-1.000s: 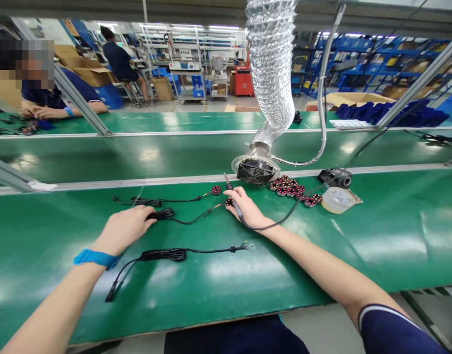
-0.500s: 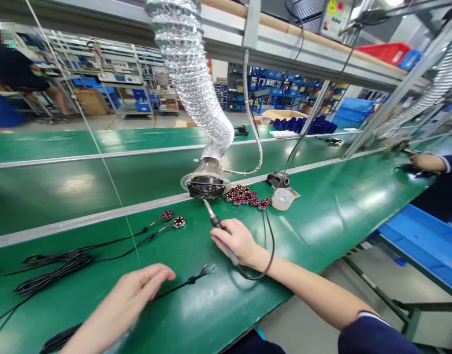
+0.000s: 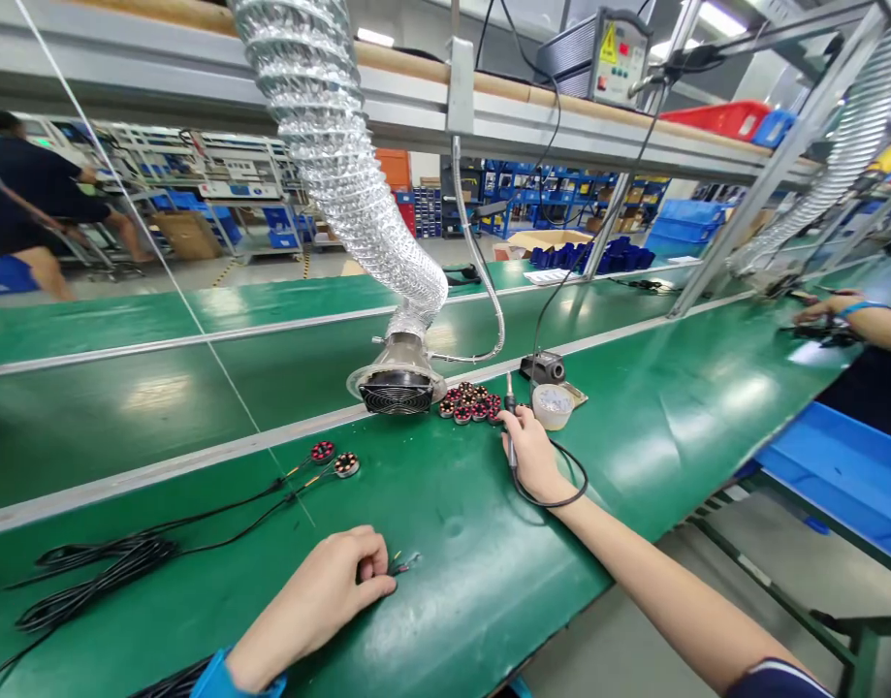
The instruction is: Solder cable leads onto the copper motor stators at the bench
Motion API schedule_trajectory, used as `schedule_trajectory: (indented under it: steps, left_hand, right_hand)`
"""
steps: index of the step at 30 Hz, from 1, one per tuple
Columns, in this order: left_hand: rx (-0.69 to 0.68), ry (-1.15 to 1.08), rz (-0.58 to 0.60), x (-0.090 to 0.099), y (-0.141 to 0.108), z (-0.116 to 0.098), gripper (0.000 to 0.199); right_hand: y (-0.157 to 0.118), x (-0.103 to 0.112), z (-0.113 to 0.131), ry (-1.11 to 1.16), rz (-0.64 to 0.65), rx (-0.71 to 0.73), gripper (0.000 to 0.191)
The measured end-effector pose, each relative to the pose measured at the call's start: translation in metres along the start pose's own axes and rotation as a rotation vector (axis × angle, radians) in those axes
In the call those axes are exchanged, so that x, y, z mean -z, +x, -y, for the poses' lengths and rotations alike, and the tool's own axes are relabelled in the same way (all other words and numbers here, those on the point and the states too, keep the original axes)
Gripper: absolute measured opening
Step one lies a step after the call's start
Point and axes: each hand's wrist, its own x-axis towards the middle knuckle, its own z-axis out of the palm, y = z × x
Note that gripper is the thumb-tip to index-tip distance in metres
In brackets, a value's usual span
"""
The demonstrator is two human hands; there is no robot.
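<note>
My right hand (image 3: 536, 456) is wrapped round a soldering iron (image 3: 510, 412), its tip pointing up and away beside a cluster of small round motor stators (image 3: 474, 402) with red and copper windings. The iron's cord loops over my wrist. Lower down, my left hand (image 3: 335, 586) curls its fingers and thumb round the end of a black cable, whose thin bare wires (image 3: 405, 564) stick out past the fingertips. My hand hides most of this cable. Left of centre lie two more stators (image 3: 334, 459), joined to long black cables (image 3: 103, 567) coiled on the green bench.
A fume extractor hood (image 3: 397, 378) hangs over the bench on a silver duct (image 3: 372, 194). Beyond my right hand are a black iron stand (image 3: 543, 368) and a small translucent cup (image 3: 553, 405). A co-worker's hand (image 3: 823, 308) is at the far right, above a blue tray (image 3: 838, 465).
My right hand has carried the soldering iron right, from below the hood to beside the stators and cup. My left hand has moved right and closed on the cable's wire end.
</note>
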Motion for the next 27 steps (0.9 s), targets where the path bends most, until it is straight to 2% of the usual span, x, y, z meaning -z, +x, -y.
schedule_trajectory:
  steps: [3,6,11,14,17,21,27]
  left_hand:
    - [0.007,-0.062,-0.030,-0.003,-0.004,0.003,0.022]
    - [0.015,-0.136,-0.060,-0.002,-0.007,0.005,0.031]
    - [0.097,-0.329,-0.220,0.003,-0.001,0.015,0.045]
    - [0.146,-0.391,-0.327,0.003,0.005,0.025,0.048]
    - [0.089,-0.444,-0.431,0.002,0.008,0.036,0.044]
    - [-0.009,-0.398,-0.532,0.002,0.006,0.044,0.035]
    - [-0.051,-0.186,-0.508,0.002,0.003,0.038,0.026]
  right_hand:
    - [-0.007,0.004,0.008,0.062,-0.009,0.010,0.035]
    - [-0.019,0.012,0.031,0.245,0.017,0.021,0.030]
    - [-0.024,0.022,0.094,0.605,0.205,0.125,0.031]
    - [-0.013,0.016,0.129,0.751,0.339,0.256,0.037]
    - [-0.001,0.005,0.153,0.842,0.412,0.367,0.042]
    - [0.003,-0.007,0.164,0.865,0.357,0.380,0.044]
    - [-0.004,-0.013,0.164,0.826,0.317,0.214,0.053]
